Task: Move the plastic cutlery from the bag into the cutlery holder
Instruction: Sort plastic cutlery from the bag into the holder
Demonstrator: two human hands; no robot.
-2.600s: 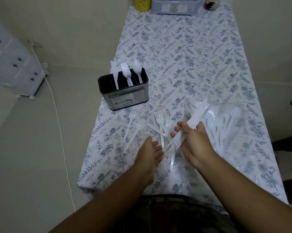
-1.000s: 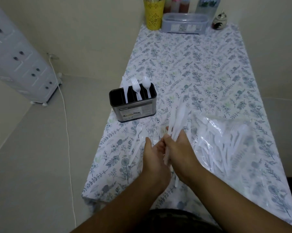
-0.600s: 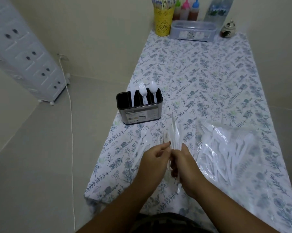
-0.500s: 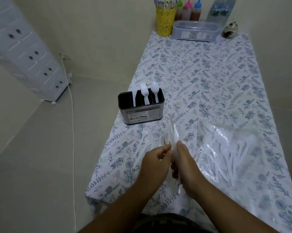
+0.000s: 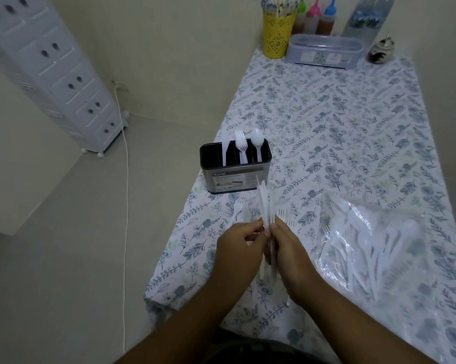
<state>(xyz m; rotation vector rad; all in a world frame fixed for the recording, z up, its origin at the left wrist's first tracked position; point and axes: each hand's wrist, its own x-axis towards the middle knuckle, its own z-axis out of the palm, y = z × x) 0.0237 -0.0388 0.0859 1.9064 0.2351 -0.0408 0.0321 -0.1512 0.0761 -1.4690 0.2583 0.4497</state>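
holding a small bunch of white plastic knives (image 5: 265,206) upright now, both hands pinch it together: left hand (image 5: 238,252) on one side, right hand (image 5: 289,252) on the other. a couple seconds back the right hand alone had the bunch fanned out low over the table, so it's been gathered and squared up, probably ready to drop in. only one view here, the head cam. the cutlery holder (image 5: 234,168) sits just beyond the hands with a knife, fork and spoon already slotted. the bag (image 5: 394,248) lies to the right, plenty still inside. loose forks (image 5: 284,216) lie on the tablecloth (image 5: 352,127) beneath the hands. a yellow cup (image 5: 276,35) and clear box (image 5: 324,51) sit well away at the far end. nothing blocks the path.
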